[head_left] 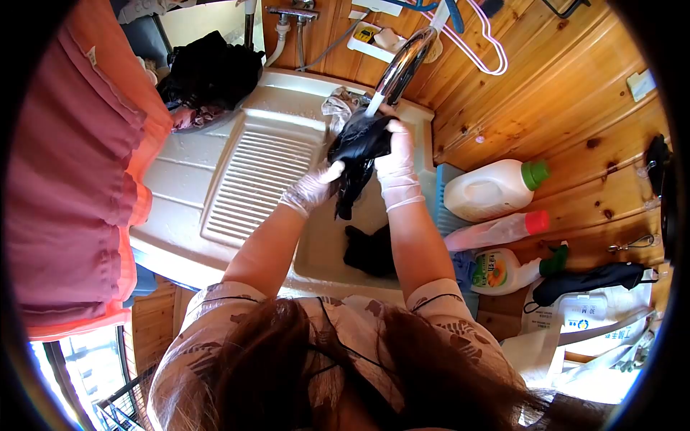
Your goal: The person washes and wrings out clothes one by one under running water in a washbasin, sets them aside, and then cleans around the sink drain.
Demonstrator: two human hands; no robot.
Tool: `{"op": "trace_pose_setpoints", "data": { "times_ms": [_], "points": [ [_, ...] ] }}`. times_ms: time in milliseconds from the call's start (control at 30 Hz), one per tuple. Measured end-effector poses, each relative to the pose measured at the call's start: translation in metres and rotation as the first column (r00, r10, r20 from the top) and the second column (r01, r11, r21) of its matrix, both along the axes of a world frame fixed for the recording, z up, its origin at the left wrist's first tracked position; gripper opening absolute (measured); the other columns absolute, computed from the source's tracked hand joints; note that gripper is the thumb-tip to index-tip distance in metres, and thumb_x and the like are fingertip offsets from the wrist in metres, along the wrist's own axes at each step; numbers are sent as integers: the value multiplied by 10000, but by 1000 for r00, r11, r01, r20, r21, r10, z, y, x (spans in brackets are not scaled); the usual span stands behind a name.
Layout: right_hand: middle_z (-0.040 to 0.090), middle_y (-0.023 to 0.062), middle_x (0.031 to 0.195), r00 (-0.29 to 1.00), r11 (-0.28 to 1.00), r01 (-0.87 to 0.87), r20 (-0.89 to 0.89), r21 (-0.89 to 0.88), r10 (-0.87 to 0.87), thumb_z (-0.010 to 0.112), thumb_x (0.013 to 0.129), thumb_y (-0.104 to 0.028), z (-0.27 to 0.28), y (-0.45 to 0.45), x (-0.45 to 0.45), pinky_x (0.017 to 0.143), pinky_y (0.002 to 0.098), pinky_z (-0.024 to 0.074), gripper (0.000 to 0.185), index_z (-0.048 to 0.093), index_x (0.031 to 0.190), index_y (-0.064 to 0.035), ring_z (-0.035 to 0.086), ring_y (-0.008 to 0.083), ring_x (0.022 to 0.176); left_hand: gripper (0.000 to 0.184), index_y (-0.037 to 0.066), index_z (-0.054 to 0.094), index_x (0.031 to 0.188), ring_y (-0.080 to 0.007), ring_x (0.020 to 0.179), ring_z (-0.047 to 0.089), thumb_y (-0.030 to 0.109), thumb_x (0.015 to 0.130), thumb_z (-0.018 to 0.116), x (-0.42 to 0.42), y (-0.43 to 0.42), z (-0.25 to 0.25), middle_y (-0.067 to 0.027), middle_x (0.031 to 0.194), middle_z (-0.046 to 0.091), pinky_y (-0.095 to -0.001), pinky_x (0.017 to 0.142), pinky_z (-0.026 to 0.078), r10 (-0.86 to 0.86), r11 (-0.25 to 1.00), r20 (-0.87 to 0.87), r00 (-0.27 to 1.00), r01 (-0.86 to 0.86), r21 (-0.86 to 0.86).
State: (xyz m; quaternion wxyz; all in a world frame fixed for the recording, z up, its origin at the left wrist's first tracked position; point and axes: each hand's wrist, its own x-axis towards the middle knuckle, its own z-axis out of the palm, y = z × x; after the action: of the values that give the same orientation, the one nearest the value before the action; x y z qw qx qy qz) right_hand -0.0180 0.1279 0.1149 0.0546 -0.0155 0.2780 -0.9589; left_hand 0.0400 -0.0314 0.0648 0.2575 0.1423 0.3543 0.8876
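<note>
Currently, a glossy black cloth (357,142) hangs under the running faucet (410,63), gripped by the gloved left hand (314,187) and right hand (397,159). Rinsing appears under way, unfinished; another dark cloth (368,251) lies in the basin (320,251), a dark pile (210,68) beyond the washboard (262,161).

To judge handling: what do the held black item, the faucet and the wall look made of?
Black item: probably fabric; limp folds, wet-looking shine. Faucet: likely chromed metal; mirror-like reflections. Wall: wood boards, seemingly varnished; knots and grain show.
</note>
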Motion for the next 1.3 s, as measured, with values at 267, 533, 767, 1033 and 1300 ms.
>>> {"op": "trace_pose_setpoints", "data": {
  "times_ms": [267,533,767,1033,1300],
  "points": [
    [630,167,1117,972,992,-123,-204,-13,118,552,785,-183,10,32,-19,945,419,469,440,571,1175,20,611,298,1015,524,47,581,1174,-160,989,575,293,753,775,16,11,-24,-48,1052,625,-292,873,447,-367,769,63,928,341,-541],
    [609,128,1077,889,765,108,-406,634,211,466,637,-47,43,63,-15,949,331,452,473,545,1097,26,591,242,1011,948,117,404,1354,-352,1121,552,794,694,471,16,-3,-43,-187,1261,528,-551,906,455,-445,893,407,798,357,276],
    [545,164,1086,646,-67,657,-515,751,563,579,628,40,22,-23,103,967,449,390,519,545,1133,-74,512,362,1048,709,4,516,1188,-297,1077,563,612,825,551,16,20,2,-179,1167,581,-483,978,421,-323,852,461,826,42,522],
    [383,102,1423,941,740,206,-336,640,29,629,857,-307,-18,59,105,1004,461,370,677,314,1409,-72,427,304,1231,384,9,496,1161,-215,783,554,179,846,635,36,18,27,-125,993,580,-327,639,496,-489,780,651,581,-42,624],
    [237,98,1498,882,920,-147,-468,-363,-44,621,678,-711,-40,-5,114,879,568,436,998,222,1462,-239,380,433,1200,692,-34,289,1353,-177,775,484,260,808,596,99,60,62,-111,1032,514,-239,602,445,-788,499,463,405,-18,866]
  ]
}}
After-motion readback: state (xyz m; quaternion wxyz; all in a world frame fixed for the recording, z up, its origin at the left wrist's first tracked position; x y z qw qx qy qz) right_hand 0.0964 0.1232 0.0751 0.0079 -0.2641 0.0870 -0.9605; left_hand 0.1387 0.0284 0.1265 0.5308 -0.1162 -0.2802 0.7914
